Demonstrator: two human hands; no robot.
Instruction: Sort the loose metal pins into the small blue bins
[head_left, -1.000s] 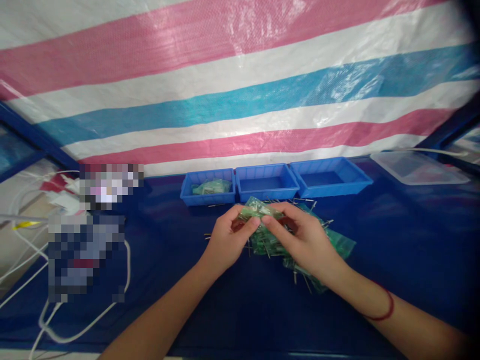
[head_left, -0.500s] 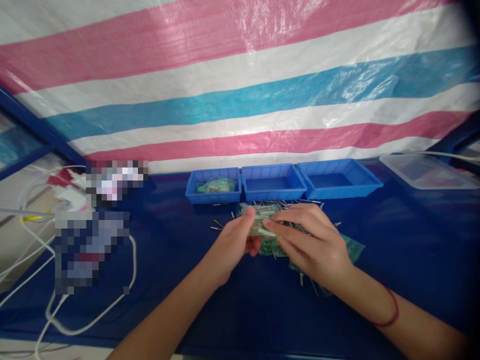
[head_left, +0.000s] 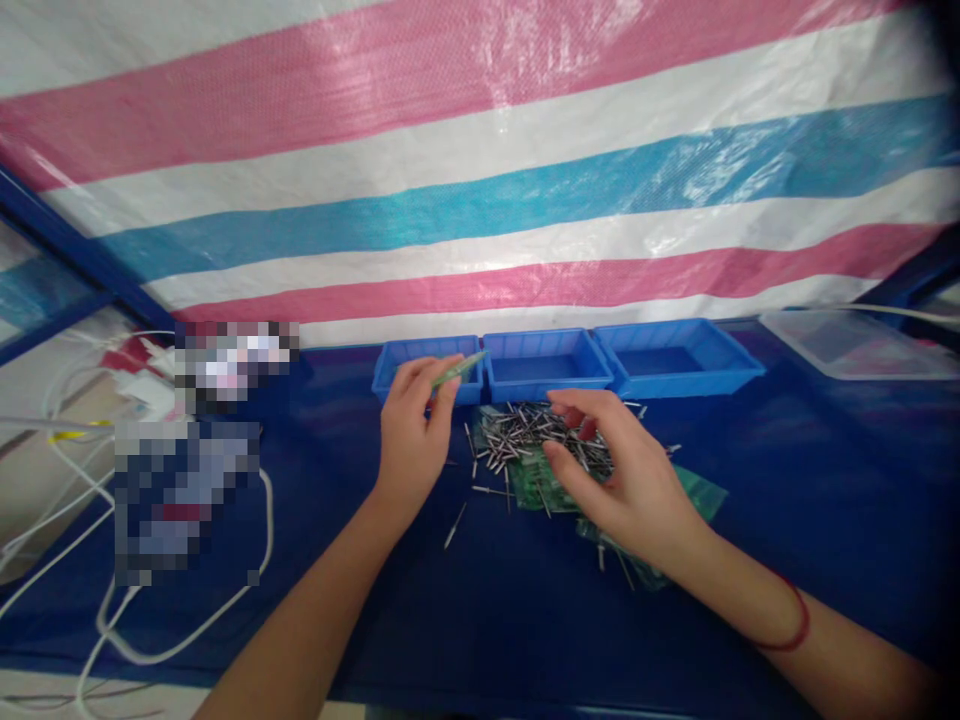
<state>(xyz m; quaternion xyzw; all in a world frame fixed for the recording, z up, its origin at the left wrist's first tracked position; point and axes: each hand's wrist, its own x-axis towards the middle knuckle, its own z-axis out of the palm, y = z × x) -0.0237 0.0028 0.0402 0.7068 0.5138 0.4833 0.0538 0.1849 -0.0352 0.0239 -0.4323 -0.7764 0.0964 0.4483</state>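
Note:
My left hand (head_left: 416,430) pinches a small greenish plastic bag (head_left: 461,369) between thumb and fingers, at the front of the left blue bin (head_left: 386,352). The bag's contents cannot be made out from this angle. Over the right side of a heap of metal pop rivets (head_left: 517,430) hovers my right hand (head_left: 630,470), its thumb and fingers apart with nothing between them. Green plastic bags (head_left: 544,485) lie under and in front of the heap, one reaching past my right wrist. A few loose rivets (head_left: 454,526) are scattered to the left.
Two more blue bins, the middle one (head_left: 547,385) and the right one (head_left: 682,380), stand in the row at the back. A clear plastic lid (head_left: 847,345) lies at the far right. White cables (head_left: 266,520) and blurred-out items occupy the left. A striped sheet (head_left: 480,200) hangs behind.
My left hand has carried the small bag left and back to the left bin. My right hand has let go of it and opened. The rivet heap shows more.

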